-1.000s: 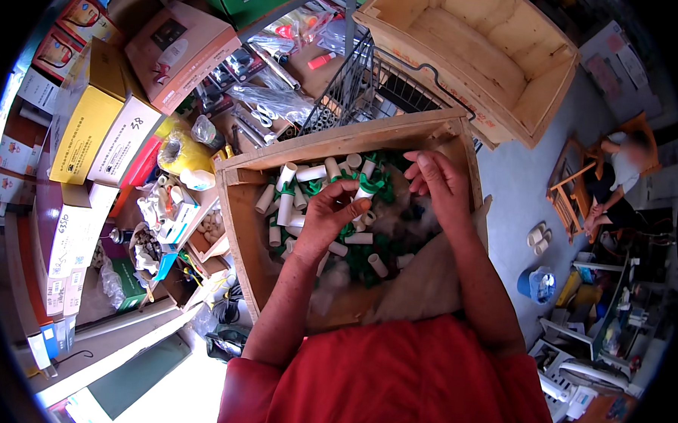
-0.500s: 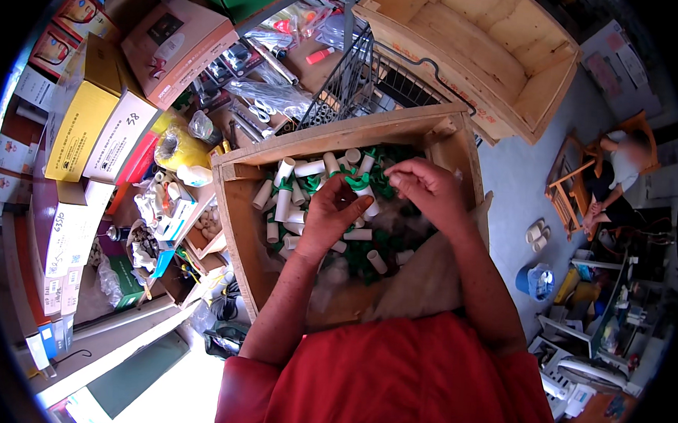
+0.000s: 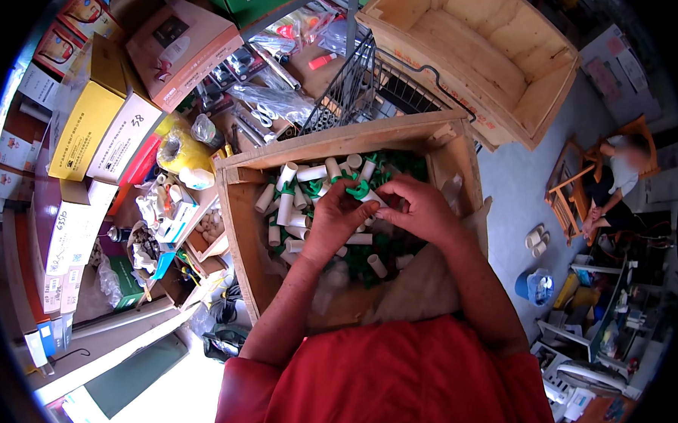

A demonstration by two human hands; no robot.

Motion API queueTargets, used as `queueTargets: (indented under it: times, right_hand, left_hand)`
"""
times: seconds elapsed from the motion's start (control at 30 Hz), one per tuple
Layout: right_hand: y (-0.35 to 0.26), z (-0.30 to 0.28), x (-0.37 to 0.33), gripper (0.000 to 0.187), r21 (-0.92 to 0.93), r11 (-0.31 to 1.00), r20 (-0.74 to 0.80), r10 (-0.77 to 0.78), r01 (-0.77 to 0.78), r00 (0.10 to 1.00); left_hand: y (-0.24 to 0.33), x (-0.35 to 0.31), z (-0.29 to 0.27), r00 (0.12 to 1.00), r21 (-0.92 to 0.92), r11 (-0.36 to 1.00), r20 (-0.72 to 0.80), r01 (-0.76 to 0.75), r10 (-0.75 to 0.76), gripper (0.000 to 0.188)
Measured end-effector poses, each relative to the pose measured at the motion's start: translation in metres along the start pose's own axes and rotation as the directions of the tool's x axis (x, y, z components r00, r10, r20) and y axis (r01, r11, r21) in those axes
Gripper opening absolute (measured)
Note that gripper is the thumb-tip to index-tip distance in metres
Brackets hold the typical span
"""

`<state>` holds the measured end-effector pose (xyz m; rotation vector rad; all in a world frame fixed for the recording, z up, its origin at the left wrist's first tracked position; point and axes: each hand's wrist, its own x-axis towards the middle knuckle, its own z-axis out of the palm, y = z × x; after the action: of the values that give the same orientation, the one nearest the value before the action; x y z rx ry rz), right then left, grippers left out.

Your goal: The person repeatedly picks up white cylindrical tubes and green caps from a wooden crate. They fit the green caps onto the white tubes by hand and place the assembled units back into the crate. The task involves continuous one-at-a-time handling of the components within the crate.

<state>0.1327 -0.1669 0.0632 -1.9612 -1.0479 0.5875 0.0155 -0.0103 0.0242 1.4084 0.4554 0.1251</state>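
Both my hands are together over a shallow wooden box (image 3: 235, 241) of short white tubes (image 3: 285, 208) and green plastic pieces. Between them is a short white tube with a green clip-like piece (image 3: 361, 191) at its end. My left hand (image 3: 337, 220) is closed, its thumb and fingers pinching the green end. The fingers of my right hand (image 3: 418, 209) are closed on the tube's white part, which they partly hide. Inside the box a pale cloth or sheet (image 3: 419, 284) drapes over the near right corner.
A wire basket (image 3: 352, 83) stands beyond the box, and a larger wooden crate (image 3: 467, 54) at the far right. Stacked cartons (image 3: 93, 114) crowd the left. A person (image 3: 625, 163) sits at the right near slippers (image 3: 536, 240) and a blue bin (image 3: 535, 286).
My right hand has come down and left to close on the tube. My left hand has moved slightly right with the piece in its fingers.
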Motion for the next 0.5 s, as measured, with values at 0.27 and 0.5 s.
queueTargets:
  times: [0.27, 0.5]
  right_hand:
    - [0.021, 0.009, 0.004, 0.031, -0.026, 0.999, -0.042, 0.032, -0.033, 0.999]
    - [0.032, 0.018, -0.002, 0.028, -0.258, 0.966, 0.162, 0.066, -0.022, 0.985]
  left_hand:
    - [-0.002, 0.003, -0.009, 0.911, 0.010, 0.938, -0.237, -0.345, 0.338, 0.037]
    - [-0.004, 0.003, -0.011, 0.840, 0.075, 0.899, -0.332, -0.431, 0.430, 0.031]
